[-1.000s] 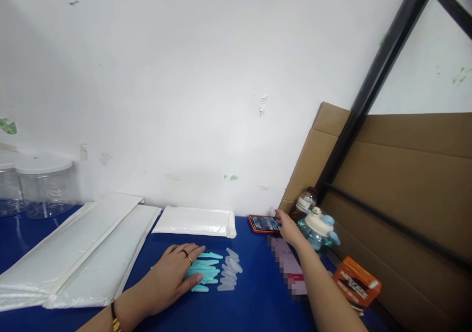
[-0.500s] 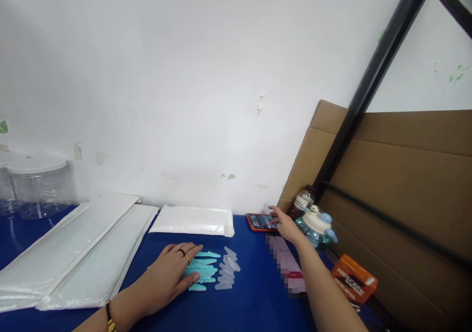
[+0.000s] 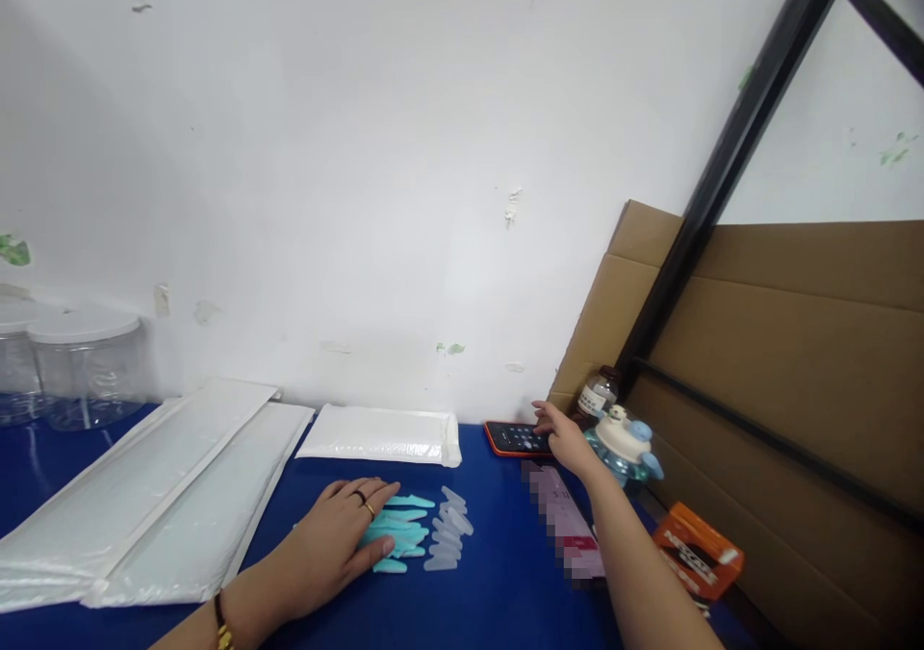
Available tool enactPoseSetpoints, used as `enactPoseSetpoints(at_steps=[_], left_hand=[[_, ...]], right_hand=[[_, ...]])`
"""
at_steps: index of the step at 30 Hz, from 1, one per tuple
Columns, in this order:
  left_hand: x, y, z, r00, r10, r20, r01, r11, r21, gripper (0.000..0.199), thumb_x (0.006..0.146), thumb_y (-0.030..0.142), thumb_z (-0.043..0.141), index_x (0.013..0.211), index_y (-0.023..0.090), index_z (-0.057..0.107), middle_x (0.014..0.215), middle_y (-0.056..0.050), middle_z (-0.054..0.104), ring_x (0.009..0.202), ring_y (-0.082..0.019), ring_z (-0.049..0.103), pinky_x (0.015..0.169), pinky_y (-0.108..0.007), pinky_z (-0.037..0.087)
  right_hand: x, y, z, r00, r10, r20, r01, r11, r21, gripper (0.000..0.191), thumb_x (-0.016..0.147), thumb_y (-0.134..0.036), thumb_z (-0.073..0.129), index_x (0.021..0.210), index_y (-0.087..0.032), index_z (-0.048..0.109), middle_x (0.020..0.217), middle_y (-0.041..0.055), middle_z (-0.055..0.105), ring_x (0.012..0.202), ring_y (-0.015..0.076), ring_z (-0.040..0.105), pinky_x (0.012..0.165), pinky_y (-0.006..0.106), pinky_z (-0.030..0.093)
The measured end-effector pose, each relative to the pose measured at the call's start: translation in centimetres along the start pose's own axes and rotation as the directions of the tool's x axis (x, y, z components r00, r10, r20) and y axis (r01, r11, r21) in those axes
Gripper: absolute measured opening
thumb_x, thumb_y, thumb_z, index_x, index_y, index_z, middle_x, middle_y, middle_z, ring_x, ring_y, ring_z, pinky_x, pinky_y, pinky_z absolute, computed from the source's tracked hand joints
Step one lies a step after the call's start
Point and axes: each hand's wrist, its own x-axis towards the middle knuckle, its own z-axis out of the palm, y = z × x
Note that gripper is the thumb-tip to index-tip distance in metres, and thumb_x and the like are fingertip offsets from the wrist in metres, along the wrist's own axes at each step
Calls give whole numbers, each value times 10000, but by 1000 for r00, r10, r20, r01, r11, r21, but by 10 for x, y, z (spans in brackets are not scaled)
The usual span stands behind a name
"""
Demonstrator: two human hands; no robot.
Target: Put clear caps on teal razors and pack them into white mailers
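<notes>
The right hand (image 3: 570, 443), ungripped, hovers over the right end of a smartphone (image 3: 514, 439) lying lengthwise left to right on the table (image 3: 498, 573), while the farther left hand (image 3: 333, 537) rests open on turquoise plastic pieces (image 3: 408, 531).

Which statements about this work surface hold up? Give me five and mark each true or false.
1. The left hand lies over the teal pieces. True.
2. The phone lies with its screen down. False: its lit screen faces up, with the right hand at it.
3. The gold ring is on the right hand. False: it is on the left hand.
4. The translucent pieces lie to the right of the teal pieces. True.
5. The orange box is to the left of the phone. False: it is to the right of it.
</notes>
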Motion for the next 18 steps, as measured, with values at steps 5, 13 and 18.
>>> enactPoseSetpoints(at_steps=[5, 13, 18], left_hand=[[0, -3, 3, 1000, 10, -15, -10, 1000, -3, 530, 898, 522, 318, 1365, 273, 344, 1303, -77, 488, 1197, -258, 422, 996, -419, 319], [0, -5, 5, 1000, 21, -21, -21, 1000, -3, 524, 902, 514, 315, 1371, 281, 330, 1306, -76, 487, 1202, -258, 419, 1003, -426, 302], [-1, -6, 7, 999, 29, -33, -29, 1000, 3, 519, 902, 508, 320, 1374, 292, 323, 1307, -70, 485, 1200, -257, 421, 998, -415, 308]], right_hand=[[3, 9, 1, 1000, 12, 13, -11, 999, -38, 740, 534, 35, 313, 1214, -219, 454, 1120, 64, 562, 797, 102, 617, 812, 251, 446], [1, 19, 7, 999, 34, -20, -37, 981, -190, 756, 538, 52, 346, 1228, -237, 456, 1161, 56, 556, 883, 145, 601, 841, 278, 413], [-2, 16, 8, 999, 41, -21, -44, 979, -200, 751, 544, 48, 356, 1234, -234, 453, 1151, 60, 563, 879, 153, 601, 840, 288, 404]])
